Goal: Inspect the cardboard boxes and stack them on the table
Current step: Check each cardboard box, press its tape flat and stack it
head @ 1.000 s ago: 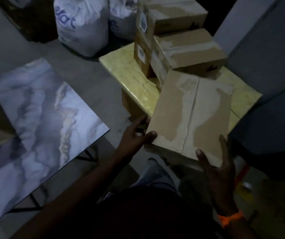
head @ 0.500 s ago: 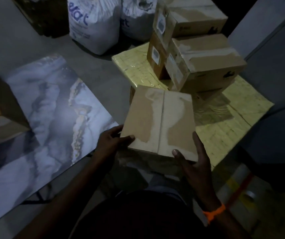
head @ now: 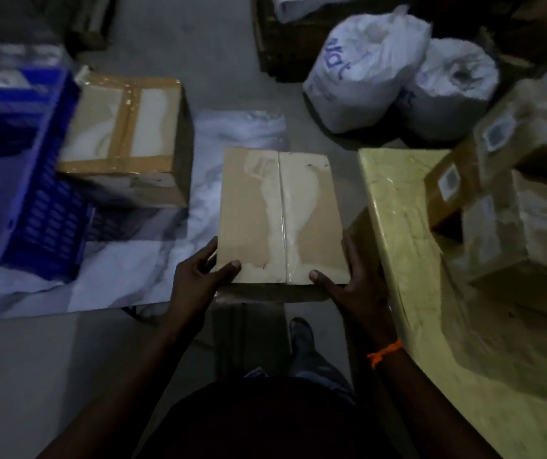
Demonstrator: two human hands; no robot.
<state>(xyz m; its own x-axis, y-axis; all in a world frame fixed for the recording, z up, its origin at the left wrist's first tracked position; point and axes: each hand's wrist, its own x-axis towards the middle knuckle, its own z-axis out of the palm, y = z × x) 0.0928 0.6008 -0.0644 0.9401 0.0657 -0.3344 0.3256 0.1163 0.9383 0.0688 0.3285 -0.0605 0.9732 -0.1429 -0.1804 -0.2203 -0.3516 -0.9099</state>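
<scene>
Beside the marble bench, cardboard box held flat, left grip and right grip each grasping a near corner

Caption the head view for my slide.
Left hand and right hand grip a taped cardboard box at the marble table, near a second box.

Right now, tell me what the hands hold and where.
The cardboard box, gripped at its near corners: left hand on one, right hand on the other.
</scene>
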